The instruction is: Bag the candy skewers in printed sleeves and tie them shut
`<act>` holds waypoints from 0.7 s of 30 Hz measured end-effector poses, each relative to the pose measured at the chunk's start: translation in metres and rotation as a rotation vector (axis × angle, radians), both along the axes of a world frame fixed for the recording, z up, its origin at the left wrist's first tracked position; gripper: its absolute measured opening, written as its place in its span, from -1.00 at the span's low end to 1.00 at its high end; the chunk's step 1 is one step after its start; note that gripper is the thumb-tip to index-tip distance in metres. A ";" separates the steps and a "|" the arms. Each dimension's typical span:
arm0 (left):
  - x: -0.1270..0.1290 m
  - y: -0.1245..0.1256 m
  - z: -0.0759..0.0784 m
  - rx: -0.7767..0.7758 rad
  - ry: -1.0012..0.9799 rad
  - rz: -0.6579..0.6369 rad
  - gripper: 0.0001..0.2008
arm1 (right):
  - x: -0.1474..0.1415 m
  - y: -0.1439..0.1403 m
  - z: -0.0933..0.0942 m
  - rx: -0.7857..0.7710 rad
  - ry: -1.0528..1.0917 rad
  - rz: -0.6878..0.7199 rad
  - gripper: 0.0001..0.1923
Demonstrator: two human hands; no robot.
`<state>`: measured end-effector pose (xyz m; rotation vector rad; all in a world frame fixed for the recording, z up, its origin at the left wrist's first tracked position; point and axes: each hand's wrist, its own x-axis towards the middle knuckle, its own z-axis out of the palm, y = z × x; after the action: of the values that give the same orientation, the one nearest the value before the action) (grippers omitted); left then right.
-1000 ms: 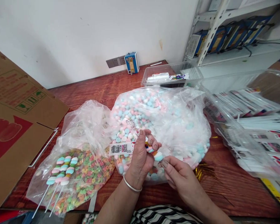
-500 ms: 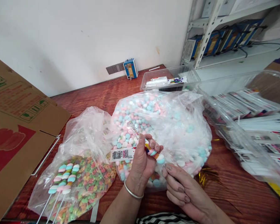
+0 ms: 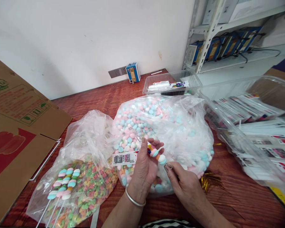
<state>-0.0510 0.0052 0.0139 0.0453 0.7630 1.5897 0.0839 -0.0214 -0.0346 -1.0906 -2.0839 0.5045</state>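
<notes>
Candy skewer (image 3: 156, 154) between both hands

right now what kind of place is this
Probably a small candy packing workroom, not a kitchen: bulk bags of pastel candies and ring sweets on a wooden table, clear bins of printed labels, a cardboard carton, metal shelving.

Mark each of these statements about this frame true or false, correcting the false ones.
1. The left hand holds a stick threaded with pastel sweets and a white printed label. True.
2. The finished pink, white and blue candy skewers lie inside the brown cardboard box. False: they rest on the clear bag of multicoloured ring sweets.
3. A silver bangle circles the left wrist. True.
4. The right hand rests flat on the red-brown wooden table. False: it is raised at the stick's lower end.
</notes>
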 end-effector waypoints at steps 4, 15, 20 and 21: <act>-0.014 0.007 0.001 0.008 0.057 0.106 -0.70 | -0.001 0.000 0.002 0.092 0.044 -0.010 -0.76; -0.012 0.011 -0.001 0.022 -0.101 0.181 -0.92 | -0.007 -0.015 0.001 -0.648 0.373 0.165 -0.68; 0.004 0.003 -0.002 0.058 -0.052 0.147 -0.86 | -0.005 -0.014 -0.006 -0.104 0.091 0.025 -0.74; 0.005 0.002 -0.001 0.050 -0.057 0.134 -0.85 | -0.004 -0.013 -0.006 0.033 0.030 -0.013 -0.76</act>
<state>-0.0458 0.0075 0.0124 -0.0151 0.6934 1.7306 0.0801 -0.0344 -0.0404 -1.0709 -2.0510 0.4756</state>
